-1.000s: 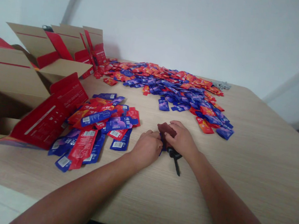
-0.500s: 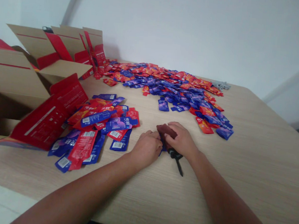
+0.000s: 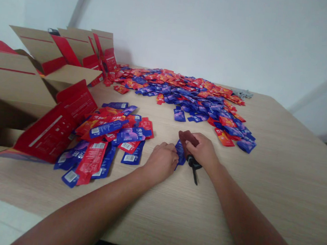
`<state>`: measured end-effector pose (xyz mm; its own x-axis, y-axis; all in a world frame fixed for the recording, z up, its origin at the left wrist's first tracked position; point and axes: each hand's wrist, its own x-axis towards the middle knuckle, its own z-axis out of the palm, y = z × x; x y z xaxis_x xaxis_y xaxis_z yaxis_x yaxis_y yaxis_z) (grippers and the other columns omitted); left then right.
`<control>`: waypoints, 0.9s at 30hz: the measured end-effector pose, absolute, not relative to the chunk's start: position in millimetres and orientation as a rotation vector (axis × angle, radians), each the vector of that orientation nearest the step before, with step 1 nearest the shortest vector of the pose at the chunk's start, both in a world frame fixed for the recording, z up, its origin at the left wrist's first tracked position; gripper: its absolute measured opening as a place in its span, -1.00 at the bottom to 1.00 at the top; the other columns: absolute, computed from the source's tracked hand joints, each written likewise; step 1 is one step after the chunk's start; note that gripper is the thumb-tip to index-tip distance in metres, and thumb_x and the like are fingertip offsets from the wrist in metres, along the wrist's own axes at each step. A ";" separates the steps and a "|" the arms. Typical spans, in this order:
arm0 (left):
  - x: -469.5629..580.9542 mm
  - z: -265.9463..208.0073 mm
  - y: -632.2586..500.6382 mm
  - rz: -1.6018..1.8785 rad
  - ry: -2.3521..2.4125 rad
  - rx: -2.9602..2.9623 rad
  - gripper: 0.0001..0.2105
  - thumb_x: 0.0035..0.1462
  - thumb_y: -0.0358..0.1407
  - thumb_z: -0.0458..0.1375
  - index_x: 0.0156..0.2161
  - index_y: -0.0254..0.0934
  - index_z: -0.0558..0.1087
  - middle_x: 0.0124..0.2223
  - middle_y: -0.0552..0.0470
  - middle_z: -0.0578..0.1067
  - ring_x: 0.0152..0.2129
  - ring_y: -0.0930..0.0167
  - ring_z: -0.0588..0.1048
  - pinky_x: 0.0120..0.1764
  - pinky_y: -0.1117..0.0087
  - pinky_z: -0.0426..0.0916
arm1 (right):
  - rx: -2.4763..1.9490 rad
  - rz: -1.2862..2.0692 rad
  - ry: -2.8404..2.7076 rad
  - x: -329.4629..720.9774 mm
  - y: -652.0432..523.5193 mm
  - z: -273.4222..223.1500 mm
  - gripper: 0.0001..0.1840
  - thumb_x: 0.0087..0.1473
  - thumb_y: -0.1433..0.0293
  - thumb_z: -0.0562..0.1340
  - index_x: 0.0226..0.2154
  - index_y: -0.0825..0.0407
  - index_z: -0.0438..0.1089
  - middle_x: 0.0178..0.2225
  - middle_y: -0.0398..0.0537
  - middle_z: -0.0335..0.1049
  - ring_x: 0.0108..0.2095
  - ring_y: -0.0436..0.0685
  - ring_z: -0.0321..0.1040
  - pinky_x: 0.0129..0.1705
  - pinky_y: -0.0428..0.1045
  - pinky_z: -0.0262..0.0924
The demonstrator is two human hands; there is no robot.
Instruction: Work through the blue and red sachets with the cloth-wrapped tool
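Observation:
My left hand [image 3: 161, 160] is closed at the left edge of a blue sachet [image 3: 181, 152] that lies on the table; its fingertips are partly hidden. In my right hand [image 3: 203, 151] is a brown, flat-faced thing [image 3: 187, 140] with a black part [image 3: 192, 162] below it, from which a thin black strip sticks out toward me. I cannot make out its exact kind. It is tilted, beside the sachet's right side and partly over it. Left of my hands lies a pile of red and blue sachets [image 3: 130, 135], several with white barcode labels.
Open cardboard boxes with red flaps [image 3: 55, 137] stand along the left side. A long heap of red, orange and blue sachets [image 3: 180, 95] stretches across the back of the wooden table [image 3: 280, 159]. A grey cloth-like thing [image 3: 243, 93] lies at the far right, near the wall.
My right hand has shifted slightly right with the brown thing, so more of the blue sachet shows. My left hand has stayed nearly in place.

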<state>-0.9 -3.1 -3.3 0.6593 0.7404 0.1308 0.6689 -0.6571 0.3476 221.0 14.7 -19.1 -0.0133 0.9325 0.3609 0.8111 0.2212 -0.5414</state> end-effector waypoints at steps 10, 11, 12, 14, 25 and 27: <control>0.0 -4.0 -4.8 0.385 1.134 2.589 -0.81 0.34 -0.32 0.19 -0.28 -0.21 0.65 -0.02 -0.09 0.60 -0.05 0.20 0.49 0.05 0.14 0.39 | -1.814 0.088 -1.742 242.2 23.3 -29.1 -0.81 0.17 0.31 0.28 -0.17 -0.02 0.57 -0.22 0.01 0.58 -0.23 0.23 0.45 -0.24 0.04 0.19; 0.0 -4.4 -5.1 0.386 1.136 2.591 -0.81 0.34 -0.32 0.20 -0.27 -0.21 0.66 -0.02 -0.09 0.60 -0.06 0.20 0.49 0.04 0.14 0.39 | -1.833 0.071 -1.741 242.9 23.1 -29.0 -0.81 0.18 0.31 0.28 -0.18 -0.02 0.57 -0.22 0.01 0.58 -0.24 0.23 0.45 -0.26 0.04 0.17; 0.0 -4.7 -5.5 0.389 1.138 2.593 -0.82 0.34 -0.31 0.20 -0.25 -0.20 0.66 -0.03 -0.10 0.60 -0.07 0.20 0.49 0.04 0.14 0.40 | -1.851 0.056 -1.738 243.2 22.9 -28.7 -0.82 0.18 0.31 0.28 -0.18 -0.02 0.57 -0.23 0.02 0.58 -0.25 0.23 0.45 -0.27 0.04 0.16; 0.3 -5.5 -6.5 0.414 1.129 2.596 -0.83 0.33 -0.30 0.21 -0.24 -0.20 0.66 -0.06 -0.10 0.59 -0.08 0.21 0.50 0.03 0.14 0.40 | -1.881 0.033 -1.731 243.0 22.2 -27.7 -0.82 0.19 0.31 0.27 -0.19 -0.01 0.57 -0.24 0.03 0.57 -0.26 0.24 0.44 -0.29 0.05 0.14; 2.8 -6.6 -6.8 0.562 0.888 2.579 -0.72 0.18 -0.46 0.17 -0.05 -0.19 0.61 -0.01 -0.10 0.62 0.02 0.19 0.51 0.15 0.11 0.42 | -1.637 0.262 -1.919 231.6 15.6 -19.8 -0.79 0.17 0.35 0.30 -0.12 -0.04 0.57 -0.15 -0.04 0.61 -0.19 0.19 0.48 -0.16 0.03 0.25; 2.0 -8.4 -3.0 0.574 0.890 2.595 -0.57 0.07 -0.51 0.17 0.05 -0.19 0.58 0.13 -0.11 0.58 0.16 0.16 0.46 0.27 0.06 0.35 | -1.606 0.277 -1.938 229.0 14.2 -18.6 -0.79 0.18 0.36 0.30 -0.12 -0.04 0.57 -0.15 -0.05 0.61 -0.19 0.19 0.48 -0.14 0.03 0.26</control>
<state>2.0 -3.0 -8.4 0.7226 0.6394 0.2627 0.5032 -0.7471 0.4342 229.0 14.2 -18.6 -0.0882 0.9460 0.3119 0.8207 0.2464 -0.5155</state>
